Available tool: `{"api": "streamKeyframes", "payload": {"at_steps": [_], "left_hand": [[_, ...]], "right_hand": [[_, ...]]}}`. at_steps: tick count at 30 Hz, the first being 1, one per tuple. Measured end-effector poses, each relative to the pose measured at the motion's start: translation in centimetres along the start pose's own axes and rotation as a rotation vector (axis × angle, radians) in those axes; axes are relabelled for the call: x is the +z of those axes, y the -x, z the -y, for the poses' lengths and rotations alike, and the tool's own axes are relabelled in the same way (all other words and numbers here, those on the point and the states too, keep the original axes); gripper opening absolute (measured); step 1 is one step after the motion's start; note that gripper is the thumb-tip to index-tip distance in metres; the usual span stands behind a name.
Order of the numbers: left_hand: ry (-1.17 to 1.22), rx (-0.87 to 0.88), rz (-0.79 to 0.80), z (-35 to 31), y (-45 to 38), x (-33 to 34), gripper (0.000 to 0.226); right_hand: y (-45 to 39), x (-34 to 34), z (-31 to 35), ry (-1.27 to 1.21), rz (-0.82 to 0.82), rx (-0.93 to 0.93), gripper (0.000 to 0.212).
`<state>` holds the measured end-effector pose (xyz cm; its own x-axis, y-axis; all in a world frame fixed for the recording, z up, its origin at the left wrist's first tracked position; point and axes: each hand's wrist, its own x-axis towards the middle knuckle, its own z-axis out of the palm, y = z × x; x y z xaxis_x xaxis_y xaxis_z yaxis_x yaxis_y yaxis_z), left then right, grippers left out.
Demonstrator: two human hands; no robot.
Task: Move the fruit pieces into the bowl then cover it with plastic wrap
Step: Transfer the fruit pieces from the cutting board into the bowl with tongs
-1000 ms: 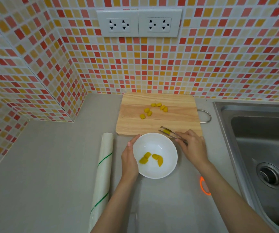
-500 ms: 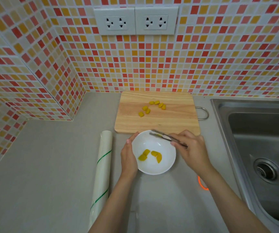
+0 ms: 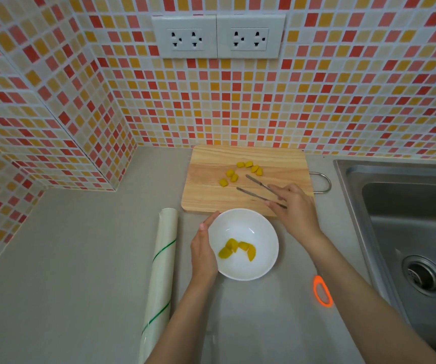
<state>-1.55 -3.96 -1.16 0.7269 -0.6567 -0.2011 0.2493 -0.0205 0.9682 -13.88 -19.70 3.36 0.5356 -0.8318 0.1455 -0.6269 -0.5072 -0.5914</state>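
A white bowl [image 3: 248,227] stands on the grey counter and holds several yellow fruit pieces [image 3: 236,249]. My left hand [image 3: 203,248] cups the bowl's left rim. Behind the bowl lies a wooden cutting board [image 3: 211,195] with several more yellow fruit pieces [image 3: 242,170] on it. My right hand [image 3: 294,208] grips metal tongs [image 3: 257,187] over the board. The tongs' tips are spread apart and empty, just right of the pieces on the board. A roll of plastic wrap [image 3: 160,279] lies left of the bowl.
A steel sink [image 3: 406,232] fills the right side, with its drain at the lower right. An orange loop handle [image 3: 322,291] lies on the counter beside my right forearm. The board's metal handle [image 3: 323,182] sticks out to the right. Tiled walls stand behind and to the left.
My right hand carried a fruit piece in the tongs over the bowl, released it there, and has moved back over the board with the tongs empty. The bowl holds one more piece.
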Motion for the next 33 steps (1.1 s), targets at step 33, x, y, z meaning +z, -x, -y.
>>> {"api": "streamKeyframes", "payload": {"at_steps": [33], "left_hand": [[0.009,-0.023,0.003,0.0,0.0,0.1,0.043]], "right_hand": [[9.1,-1.3,1.3,-0.073,0.026,-0.090,0.029]]}}
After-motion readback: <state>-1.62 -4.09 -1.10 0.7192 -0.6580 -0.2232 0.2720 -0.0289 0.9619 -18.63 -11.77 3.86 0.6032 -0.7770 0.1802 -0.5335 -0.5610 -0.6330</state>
